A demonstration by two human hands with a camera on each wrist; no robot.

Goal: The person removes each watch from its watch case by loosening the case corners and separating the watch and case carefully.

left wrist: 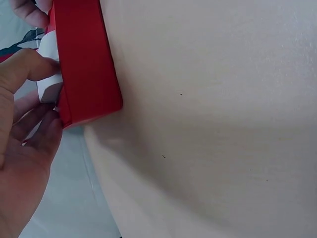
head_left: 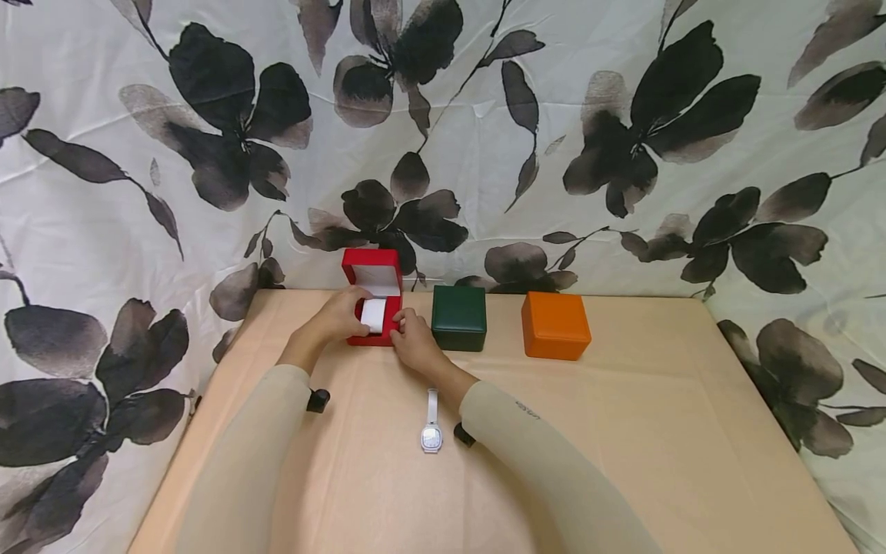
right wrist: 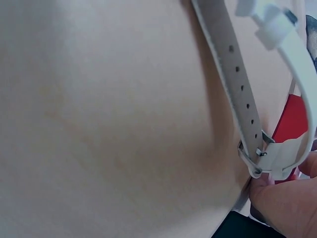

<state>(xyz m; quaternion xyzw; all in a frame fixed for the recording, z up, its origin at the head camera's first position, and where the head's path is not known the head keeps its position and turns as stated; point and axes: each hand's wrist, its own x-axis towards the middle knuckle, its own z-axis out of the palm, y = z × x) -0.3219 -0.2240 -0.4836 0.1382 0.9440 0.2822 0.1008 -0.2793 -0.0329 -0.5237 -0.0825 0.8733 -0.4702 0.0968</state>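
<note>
Red box [head_left: 372, 308]: lid up, standing between my two hands at the far side of the bench [head_left: 623, 431]. White pillow [head_left: 373, 315]: inside the box, pinched by the thumb and fingers of my left hand [head_left: 341, 314]. My right hand [head_left: 413, 341]: fingers curled against the box's right front corner, touching it. Watch [head_left: 431, 422]: white strap, flat on the bench, just beside my right wrist on the near side. Green box [head_left: 458, 318]: closed, just right of my right hand. Orange box [head_left: 555, 325]: closed, further right, apart from the green one.
</note>
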